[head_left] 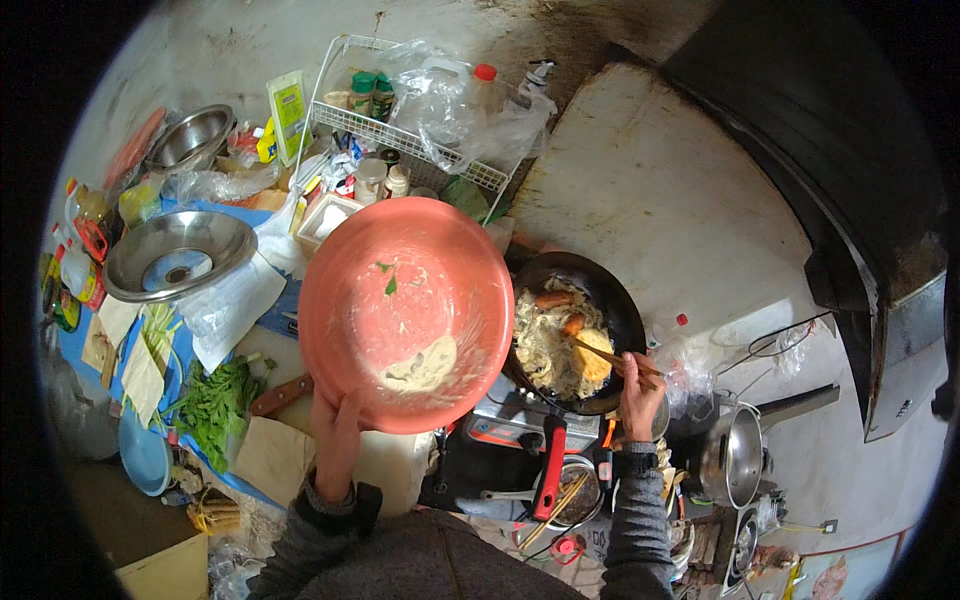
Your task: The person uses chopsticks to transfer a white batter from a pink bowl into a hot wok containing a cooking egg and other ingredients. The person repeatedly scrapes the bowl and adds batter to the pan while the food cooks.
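Note:
My left hand (pixel 338 430) grips the rim of a pink plastic basin (pixel 335 300), tilted so its inside shows. A pool of pale batter and a small green leaf cling inside it. My right hand (pixel 640 398) is closed on a pair of wooden chopsticks (pixel 606 354), their tips in the dark wok (pixel 628 318) just right of the basin. The wok holds pale battered food (pixel 538 352), browned pieces and one larger yellow piece (pixel 592 364), which the chopsticks touch. The wok's red handle (pixel 552 465) points toward me. The basin hides the wok's left edge.
Left of the basin lie a brown-handled knife (pixel 280 396), leafy greens (pixel 212 412) and a steel bowl (pixel 120 258). A white wire rack (pixel 415 128) with bottles stands behind. A small saucepan (pixel 592 512) sits below the wok, a steel pot (pixel 742 455) to the right.

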`<state>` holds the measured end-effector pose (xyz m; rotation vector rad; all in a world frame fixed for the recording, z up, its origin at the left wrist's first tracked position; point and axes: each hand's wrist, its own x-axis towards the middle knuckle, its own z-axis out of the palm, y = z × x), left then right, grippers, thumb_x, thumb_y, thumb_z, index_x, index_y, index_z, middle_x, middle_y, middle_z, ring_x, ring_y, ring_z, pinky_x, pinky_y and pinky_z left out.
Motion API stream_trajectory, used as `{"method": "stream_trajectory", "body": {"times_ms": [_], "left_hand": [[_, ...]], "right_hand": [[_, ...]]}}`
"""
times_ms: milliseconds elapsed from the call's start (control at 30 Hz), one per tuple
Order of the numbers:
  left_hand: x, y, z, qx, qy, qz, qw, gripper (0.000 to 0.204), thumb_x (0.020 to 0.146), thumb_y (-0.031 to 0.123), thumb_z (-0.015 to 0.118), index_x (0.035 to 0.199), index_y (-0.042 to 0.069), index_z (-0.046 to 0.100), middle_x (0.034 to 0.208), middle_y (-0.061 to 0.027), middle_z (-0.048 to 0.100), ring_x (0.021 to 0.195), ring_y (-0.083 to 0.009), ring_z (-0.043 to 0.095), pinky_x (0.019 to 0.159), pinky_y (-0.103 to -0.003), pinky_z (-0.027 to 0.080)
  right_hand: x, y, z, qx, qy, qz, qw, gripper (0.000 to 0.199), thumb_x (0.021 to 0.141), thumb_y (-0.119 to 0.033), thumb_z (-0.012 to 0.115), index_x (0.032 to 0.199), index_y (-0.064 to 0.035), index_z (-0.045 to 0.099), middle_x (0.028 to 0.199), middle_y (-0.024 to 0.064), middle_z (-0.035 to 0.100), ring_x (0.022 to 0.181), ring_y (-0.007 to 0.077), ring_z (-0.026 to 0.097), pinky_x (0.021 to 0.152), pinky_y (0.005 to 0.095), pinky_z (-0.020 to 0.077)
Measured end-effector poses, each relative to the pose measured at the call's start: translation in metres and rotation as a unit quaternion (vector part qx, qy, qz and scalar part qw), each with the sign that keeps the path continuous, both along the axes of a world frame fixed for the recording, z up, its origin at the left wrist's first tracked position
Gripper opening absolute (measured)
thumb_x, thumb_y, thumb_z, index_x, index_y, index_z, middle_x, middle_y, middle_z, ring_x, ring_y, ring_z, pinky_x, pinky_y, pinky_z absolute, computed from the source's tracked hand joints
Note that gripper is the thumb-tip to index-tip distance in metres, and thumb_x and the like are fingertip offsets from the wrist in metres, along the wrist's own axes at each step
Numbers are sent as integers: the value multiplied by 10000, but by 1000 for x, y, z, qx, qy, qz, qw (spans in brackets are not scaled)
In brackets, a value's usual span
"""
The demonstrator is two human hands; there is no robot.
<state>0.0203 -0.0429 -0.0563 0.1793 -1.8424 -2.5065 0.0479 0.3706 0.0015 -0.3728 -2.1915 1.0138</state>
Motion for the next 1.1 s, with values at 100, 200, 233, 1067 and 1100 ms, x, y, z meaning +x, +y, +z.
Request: {"method": "stream_trajectory", "body": {"times_ms": [100,200,233,1067,1100], "left_hand": [[-2,1,-1,-12,19,6,1000,431,915,77,492,1326,-16,402,1176,-94,555,992,-140,534,818,-265,458],[-3,1,0,-20,33,-7,999,446,912,69,492,1338,-19,391,1181,-96,556,1005,-147,534,850,-283,449],[-2,1,0,-21,32,-21,999,451,911,66,492,1341,-20,388,1183,-97,556,1012,-149,533,862,-286,445],[12,6,41,-67,51,-89,992,532,863,47,536,1360,-29,360,1209,-155,556,1091,-173,518,933,-315,412],[12,6,41,-61,43,-94,993,532,864,49,537,1359,-29,358,1206,-157,556,1090,-175,519,932,-316,413]], "right_hand": [[8,-6,11,-93,62,-30,993,219,916,-133,628,868,80,651,799,73,660,666,110,589,587,254,468],[23,-12,31,-54,69,-64,994,225,926,-144,614,881,75,644,786,64,653,674,115,615,616,260,520],[29,-16,36,-95,83,-57,990,217,928,-133,606,870,73,638,784,62,648,683,118,621,648,276,546],[57,-154,55,-130,-14,130,983,119,861,-63,622,823,47,650,831,127,655,745,187,594,722,311,477],[55,-158,56,-117,-17,150,982,115,858,-57,623,827,50,650,827,129,654,740,188,594,713,312,478]]}}
